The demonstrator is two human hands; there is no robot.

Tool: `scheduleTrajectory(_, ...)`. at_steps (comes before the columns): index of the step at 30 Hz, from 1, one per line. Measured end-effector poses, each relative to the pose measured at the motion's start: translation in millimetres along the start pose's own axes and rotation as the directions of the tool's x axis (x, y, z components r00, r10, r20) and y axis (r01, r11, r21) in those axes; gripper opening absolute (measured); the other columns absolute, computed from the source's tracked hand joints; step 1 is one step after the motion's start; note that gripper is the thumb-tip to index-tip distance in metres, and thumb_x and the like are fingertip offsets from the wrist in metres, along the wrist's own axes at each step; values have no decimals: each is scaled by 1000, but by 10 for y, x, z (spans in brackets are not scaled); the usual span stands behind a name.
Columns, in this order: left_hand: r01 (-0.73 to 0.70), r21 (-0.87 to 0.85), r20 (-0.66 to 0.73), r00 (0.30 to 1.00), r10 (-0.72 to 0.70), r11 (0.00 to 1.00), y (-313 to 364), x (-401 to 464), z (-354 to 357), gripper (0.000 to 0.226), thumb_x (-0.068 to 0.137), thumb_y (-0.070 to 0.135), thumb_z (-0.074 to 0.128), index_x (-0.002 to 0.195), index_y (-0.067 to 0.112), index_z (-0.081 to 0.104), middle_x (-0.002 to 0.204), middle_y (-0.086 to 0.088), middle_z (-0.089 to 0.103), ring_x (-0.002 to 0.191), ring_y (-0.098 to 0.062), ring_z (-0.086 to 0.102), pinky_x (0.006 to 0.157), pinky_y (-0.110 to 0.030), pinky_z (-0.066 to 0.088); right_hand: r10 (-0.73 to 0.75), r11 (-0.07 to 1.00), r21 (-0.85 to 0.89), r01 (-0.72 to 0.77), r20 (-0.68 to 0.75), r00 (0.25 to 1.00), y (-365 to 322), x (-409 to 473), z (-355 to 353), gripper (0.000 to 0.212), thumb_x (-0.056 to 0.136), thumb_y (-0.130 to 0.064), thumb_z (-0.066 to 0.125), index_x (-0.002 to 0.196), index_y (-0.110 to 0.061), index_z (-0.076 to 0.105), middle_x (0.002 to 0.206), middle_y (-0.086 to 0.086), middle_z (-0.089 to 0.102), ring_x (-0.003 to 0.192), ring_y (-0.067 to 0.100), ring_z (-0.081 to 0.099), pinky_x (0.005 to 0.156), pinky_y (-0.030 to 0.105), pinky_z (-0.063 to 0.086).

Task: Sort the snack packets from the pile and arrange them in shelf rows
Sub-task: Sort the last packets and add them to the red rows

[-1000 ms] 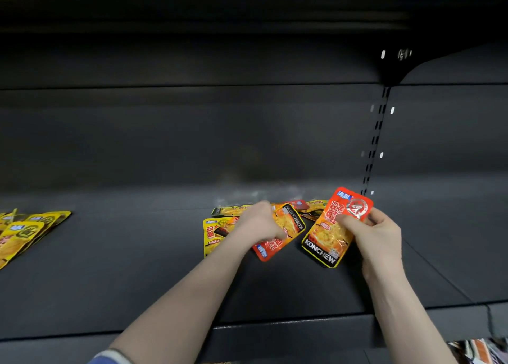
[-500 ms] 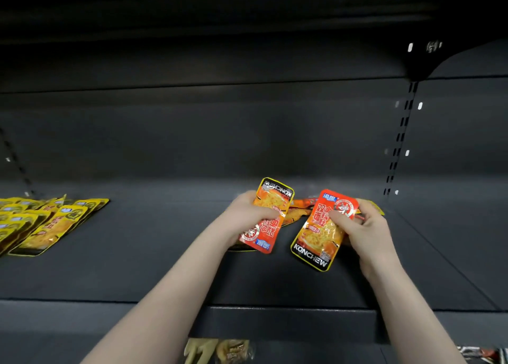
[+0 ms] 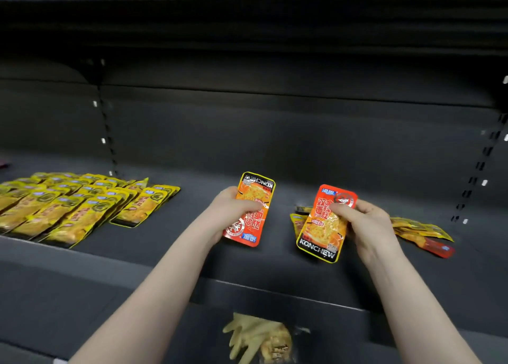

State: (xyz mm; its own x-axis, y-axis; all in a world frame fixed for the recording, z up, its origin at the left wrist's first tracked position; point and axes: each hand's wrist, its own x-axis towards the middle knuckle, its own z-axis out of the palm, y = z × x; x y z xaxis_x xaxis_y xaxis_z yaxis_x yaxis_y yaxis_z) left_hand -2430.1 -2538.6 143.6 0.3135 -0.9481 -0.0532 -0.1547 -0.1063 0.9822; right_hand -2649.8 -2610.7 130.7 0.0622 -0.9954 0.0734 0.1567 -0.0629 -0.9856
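Observation:
My left hand [image 3: 231, 212] grips an orange-red snack packet [image 3: 253, 215], held upside down above the dark shelf [image 3: 176, 242]. In my right hand [image 3: 362, 226] is a second orange-red packet [image 3: 324, 229], upright, with its KONCHEW label at the bottom. Behind and to the right of my right hand lies the loose pile of yellow and red packets [image 3: 420, 230], partly hidden by the hand. Yellow packets [image 3: 79, 201] lie in overlapping rows at the shelf's left.
The shelf's back wall is dark, with slotted uprights at left [image 3: 105, 133] and right [image 3: 479, 168]. Below the front edge, on a lower level, lies a clear packet with pale chicken feet [image 3: 261, 339]. Another shelf hangs overhead.
Both hands have lifted their orange-red packets off the pile and drawn apart. The view has swung left, bringing the rows of yellow packets further into sight.

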Motion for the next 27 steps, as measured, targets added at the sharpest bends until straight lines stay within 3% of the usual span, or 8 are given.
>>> scheduleTrajectory(5, -26, -36, -68, 997, 24, 999, -169, -167, -991, 23, 84, 10, 69, 103, 12, 56, 83, -4, 68, 68, -15, 65, 61, -27, 53, 14, 999, -30, -13, 47, 999, 140, -241, 1010, 11, 78, -3, 71, 88, -6, 66, 85, 11, 70, 79, 26, 67, 80, 41, 55)
scheduleTrajectory(12, -47, -33, -136, 990, 42, 998, -499, -325, -2675, 23, 84, 11, 68, 103, 13, 55, 90, -7, 69, 71, -18, 65, 65, -29, 54, -4, 1000, -5, 5, 94, 996, 384, -651, 2704, 9, 76, 1, 70, 80, -7, 66, 79, 10, 69, 69, 22, 65, 74, 36, 54)
scheduleTrajectory(16, -32, -53, -187, 982, 21, 998, -644, -431, -3538, 15, 85, 8, 67, 90, 16, 55, 84, -8, 68, 69, -20, 65, 72, -33, 54, 11, 999, 47, -18, 144, 990, 425, -879, 3592, 10, 76, 1, 70, 83, -7, 67, 76, 9, 69, 66, 20, 65, 67, 33, 54)
scheduleTrajectory(21, -10, -36, -239, 971, 1, 999, -812, -408, -4401, 17, 85, 10, 67, 99, 12, 58, 87, -9, 71, 70, -21, 67, 73, -35, 55, 33, 999, 32, -41, 220, 975, 437, -1012, 4506, 9, 76, -3, 71, 83, -8, 67, 66, 4, 70, 60, 18, 67, 61, 32, 54)
scheduleTrajectory(27, 10, -28, -283, 959, -18, 1000, -1028, -141, -5163, 21, 82, 11, 68, 102, 8, 63, 91, -12, 73, 78, -26, 70, 82, -42, 57, 27, 1000, 6, -30, 270, 962, 564, -932, 5359, 11, 76, -2, 71, 86, -4, 66, 80, 12, 69, 69, 24, 66, 73, 39, 56)
